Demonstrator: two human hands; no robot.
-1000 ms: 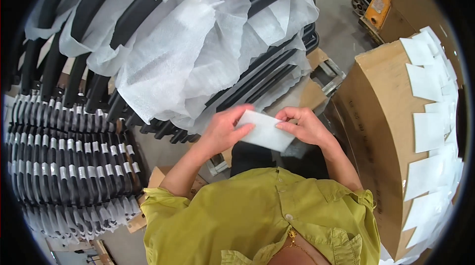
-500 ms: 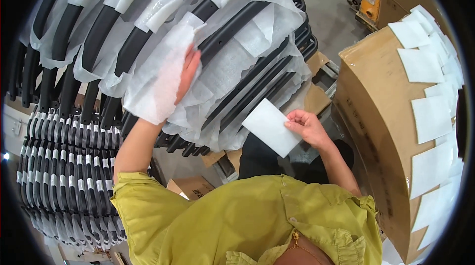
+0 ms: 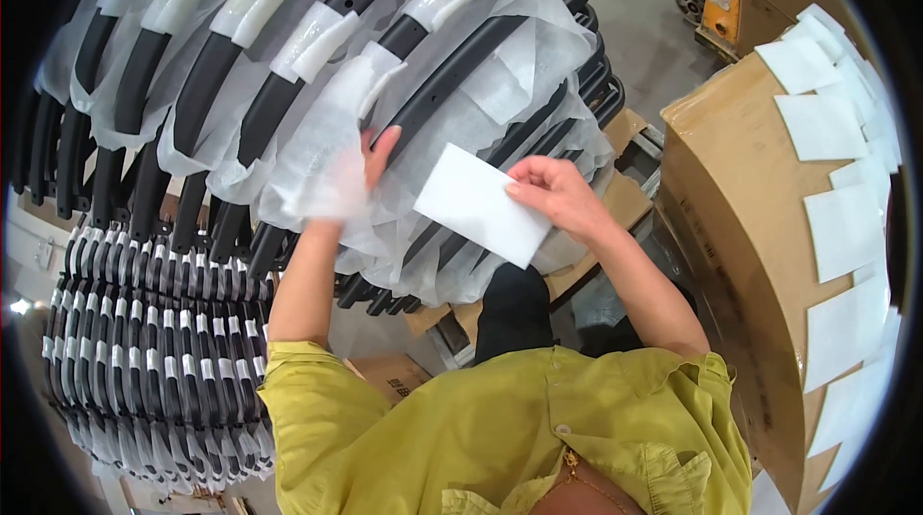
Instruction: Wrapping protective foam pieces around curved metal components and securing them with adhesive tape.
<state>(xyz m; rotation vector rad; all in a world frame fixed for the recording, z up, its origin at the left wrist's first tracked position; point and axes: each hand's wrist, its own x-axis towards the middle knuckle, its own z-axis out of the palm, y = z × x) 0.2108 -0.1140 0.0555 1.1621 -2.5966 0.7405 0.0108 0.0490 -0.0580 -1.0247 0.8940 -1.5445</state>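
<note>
Blk bars (image 3: 459,73): smooth, matt to satin finish, prob. coated metal. Thin wrap (image 3: 322,150) = wht foam-type sheeting, semi-transl., soft, crinkled. Short wht sleeves (image 3: 315,42) on bars glossier, w/ plastic-film shine. Wht pad (image 3: 476,205): matt, smooth, foam-like; same look for pads on box (image 3: 820,125). Box (image 3: 716,164) brown corrugated-type cardboard, matt. Shirt (image 3: 413,428) creased matt cloth; necklace (image 3: 572,462) shiny gold-col. metal. Floor (image 3: 625,25) grey, dull, concrete-like.
</note>
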